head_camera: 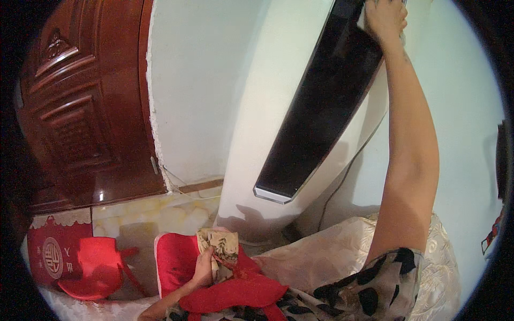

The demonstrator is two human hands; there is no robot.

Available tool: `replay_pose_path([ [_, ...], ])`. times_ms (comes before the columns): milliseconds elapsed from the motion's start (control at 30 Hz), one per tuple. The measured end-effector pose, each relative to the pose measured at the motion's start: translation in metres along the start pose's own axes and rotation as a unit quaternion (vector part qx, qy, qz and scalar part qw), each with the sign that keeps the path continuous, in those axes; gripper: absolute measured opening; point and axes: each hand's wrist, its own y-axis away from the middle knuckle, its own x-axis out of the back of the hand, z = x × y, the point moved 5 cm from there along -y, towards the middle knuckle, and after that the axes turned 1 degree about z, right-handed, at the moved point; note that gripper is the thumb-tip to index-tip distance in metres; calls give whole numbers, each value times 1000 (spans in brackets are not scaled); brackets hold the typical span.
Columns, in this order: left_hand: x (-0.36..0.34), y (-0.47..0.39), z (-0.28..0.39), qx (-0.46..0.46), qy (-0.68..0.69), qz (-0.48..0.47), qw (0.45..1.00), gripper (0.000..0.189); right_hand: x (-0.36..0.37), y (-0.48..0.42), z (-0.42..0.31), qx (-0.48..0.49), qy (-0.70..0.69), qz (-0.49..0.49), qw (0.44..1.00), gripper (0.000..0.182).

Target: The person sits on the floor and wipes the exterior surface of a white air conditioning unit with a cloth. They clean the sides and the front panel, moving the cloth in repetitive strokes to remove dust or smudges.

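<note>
My right arm stretches up to a tall standing appliance (257, 144), white with a long glossy black front panel (321, 108); it looks like a floor-standing air conditioner. High on that panel lies my right hand (386, 20), fingers curled at the right edge. Something pale shows beside the palm, perhaps a cloth; I cannot tell whether the hand grips it. Low in front of me, my left hand (205, 267) holds a folded beige cloth (225, 242) with a dark leaf print. Red fabric (233, 295) lies below it, and behind it is a red padded piece (174, 254).
A carved brown wooden door (80, 112) stands at the left. Below it are a red plastic chair or stool (98, 261) and a dark red mat (52, 252) bearing writing. A dark cable (341, 180) runs behind the appliance. Cream patterned fabric (435, 273) covers something at the lower right.
</note>
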Motion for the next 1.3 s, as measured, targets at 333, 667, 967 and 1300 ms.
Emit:
replay_pose_path([
  [333, 6, -11, -11, -27, -14, 7, 1000, 42, 19, 199, -101, 27, -108, -106, 988, 38],
  [667, 11, -11, -8, -46, -72, -10, 996, 43, 75, 488, -131, 241, -242, -333, 879, 21],
  [967, 6, -8, -6, -89, -18, -5, 996, 43, 32, 323, -88, 252, -125, -194, 940, 37],
  [1300, -9, 1, 8, -38, 53, 17, 998, 46, 2, 111, -53, -8, -111, 8, 994, 42],
])
